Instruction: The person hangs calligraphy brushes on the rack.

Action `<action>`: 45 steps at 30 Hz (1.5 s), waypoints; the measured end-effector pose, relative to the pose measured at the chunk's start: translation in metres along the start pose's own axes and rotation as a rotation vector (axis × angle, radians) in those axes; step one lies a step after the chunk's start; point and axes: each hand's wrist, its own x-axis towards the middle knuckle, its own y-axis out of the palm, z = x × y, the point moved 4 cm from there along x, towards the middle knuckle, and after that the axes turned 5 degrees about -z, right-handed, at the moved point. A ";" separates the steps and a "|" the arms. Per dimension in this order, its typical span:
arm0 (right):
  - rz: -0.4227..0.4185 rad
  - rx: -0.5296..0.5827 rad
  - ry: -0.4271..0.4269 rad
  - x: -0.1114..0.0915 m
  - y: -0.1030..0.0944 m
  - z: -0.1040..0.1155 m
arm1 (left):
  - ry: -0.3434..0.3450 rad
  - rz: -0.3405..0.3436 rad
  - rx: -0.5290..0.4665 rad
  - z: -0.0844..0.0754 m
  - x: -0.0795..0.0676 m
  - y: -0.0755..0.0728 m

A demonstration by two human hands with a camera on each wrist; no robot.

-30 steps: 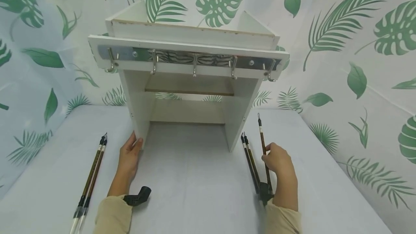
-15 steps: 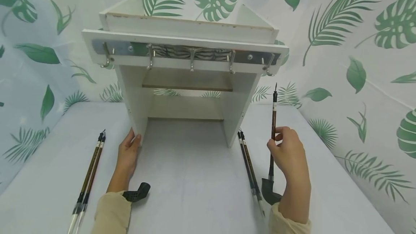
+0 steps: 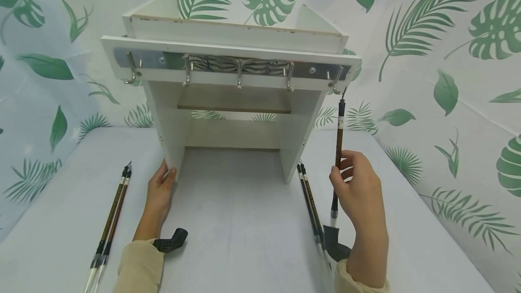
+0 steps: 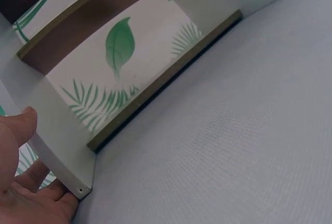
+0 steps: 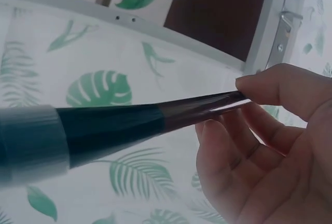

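Note:
My right hand (image 3: 360,189) pinches a calligraphy brush (image 3: 339,137) by its dark brown handle. The brush stands nearly upright, loop up, with a clear sleeve at its lower end. Its loop appears beside the rightmost metal hook (image 3: 338,80) on the white wooden rack (image 3: 228,46); whether they touch, I cannot tell. In the right wrist view the handle (image 5: 197,112) lies between thumb and fingers. My left hand (image 3: 159,193) holds the front edge of the rack's left side panel (image 4: 57,146) near its foot, fingers on the outer side.
Two brushes (image 3: 114,216) lie left of my left arm. Two more brushes (image 3: 311,202) lie beside the rack's right panel. Several hooks line the rack's front rail (image 3: 260,78), which overhangs the white tabletop (image 3: 236,234). A leaf-print backdrop (image 3: 407,26) stands behind.
My right hand has lifted the brush from beside the two on the right, then brought it up and slightly left towards the rightmost hook. The left hand keeps its place on the rack.

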 end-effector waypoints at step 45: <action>0.090 0.091 0.038 0.018 0.063 -0.017 | -0.006 0.003 -0.004 0.001 -0.001 -0.001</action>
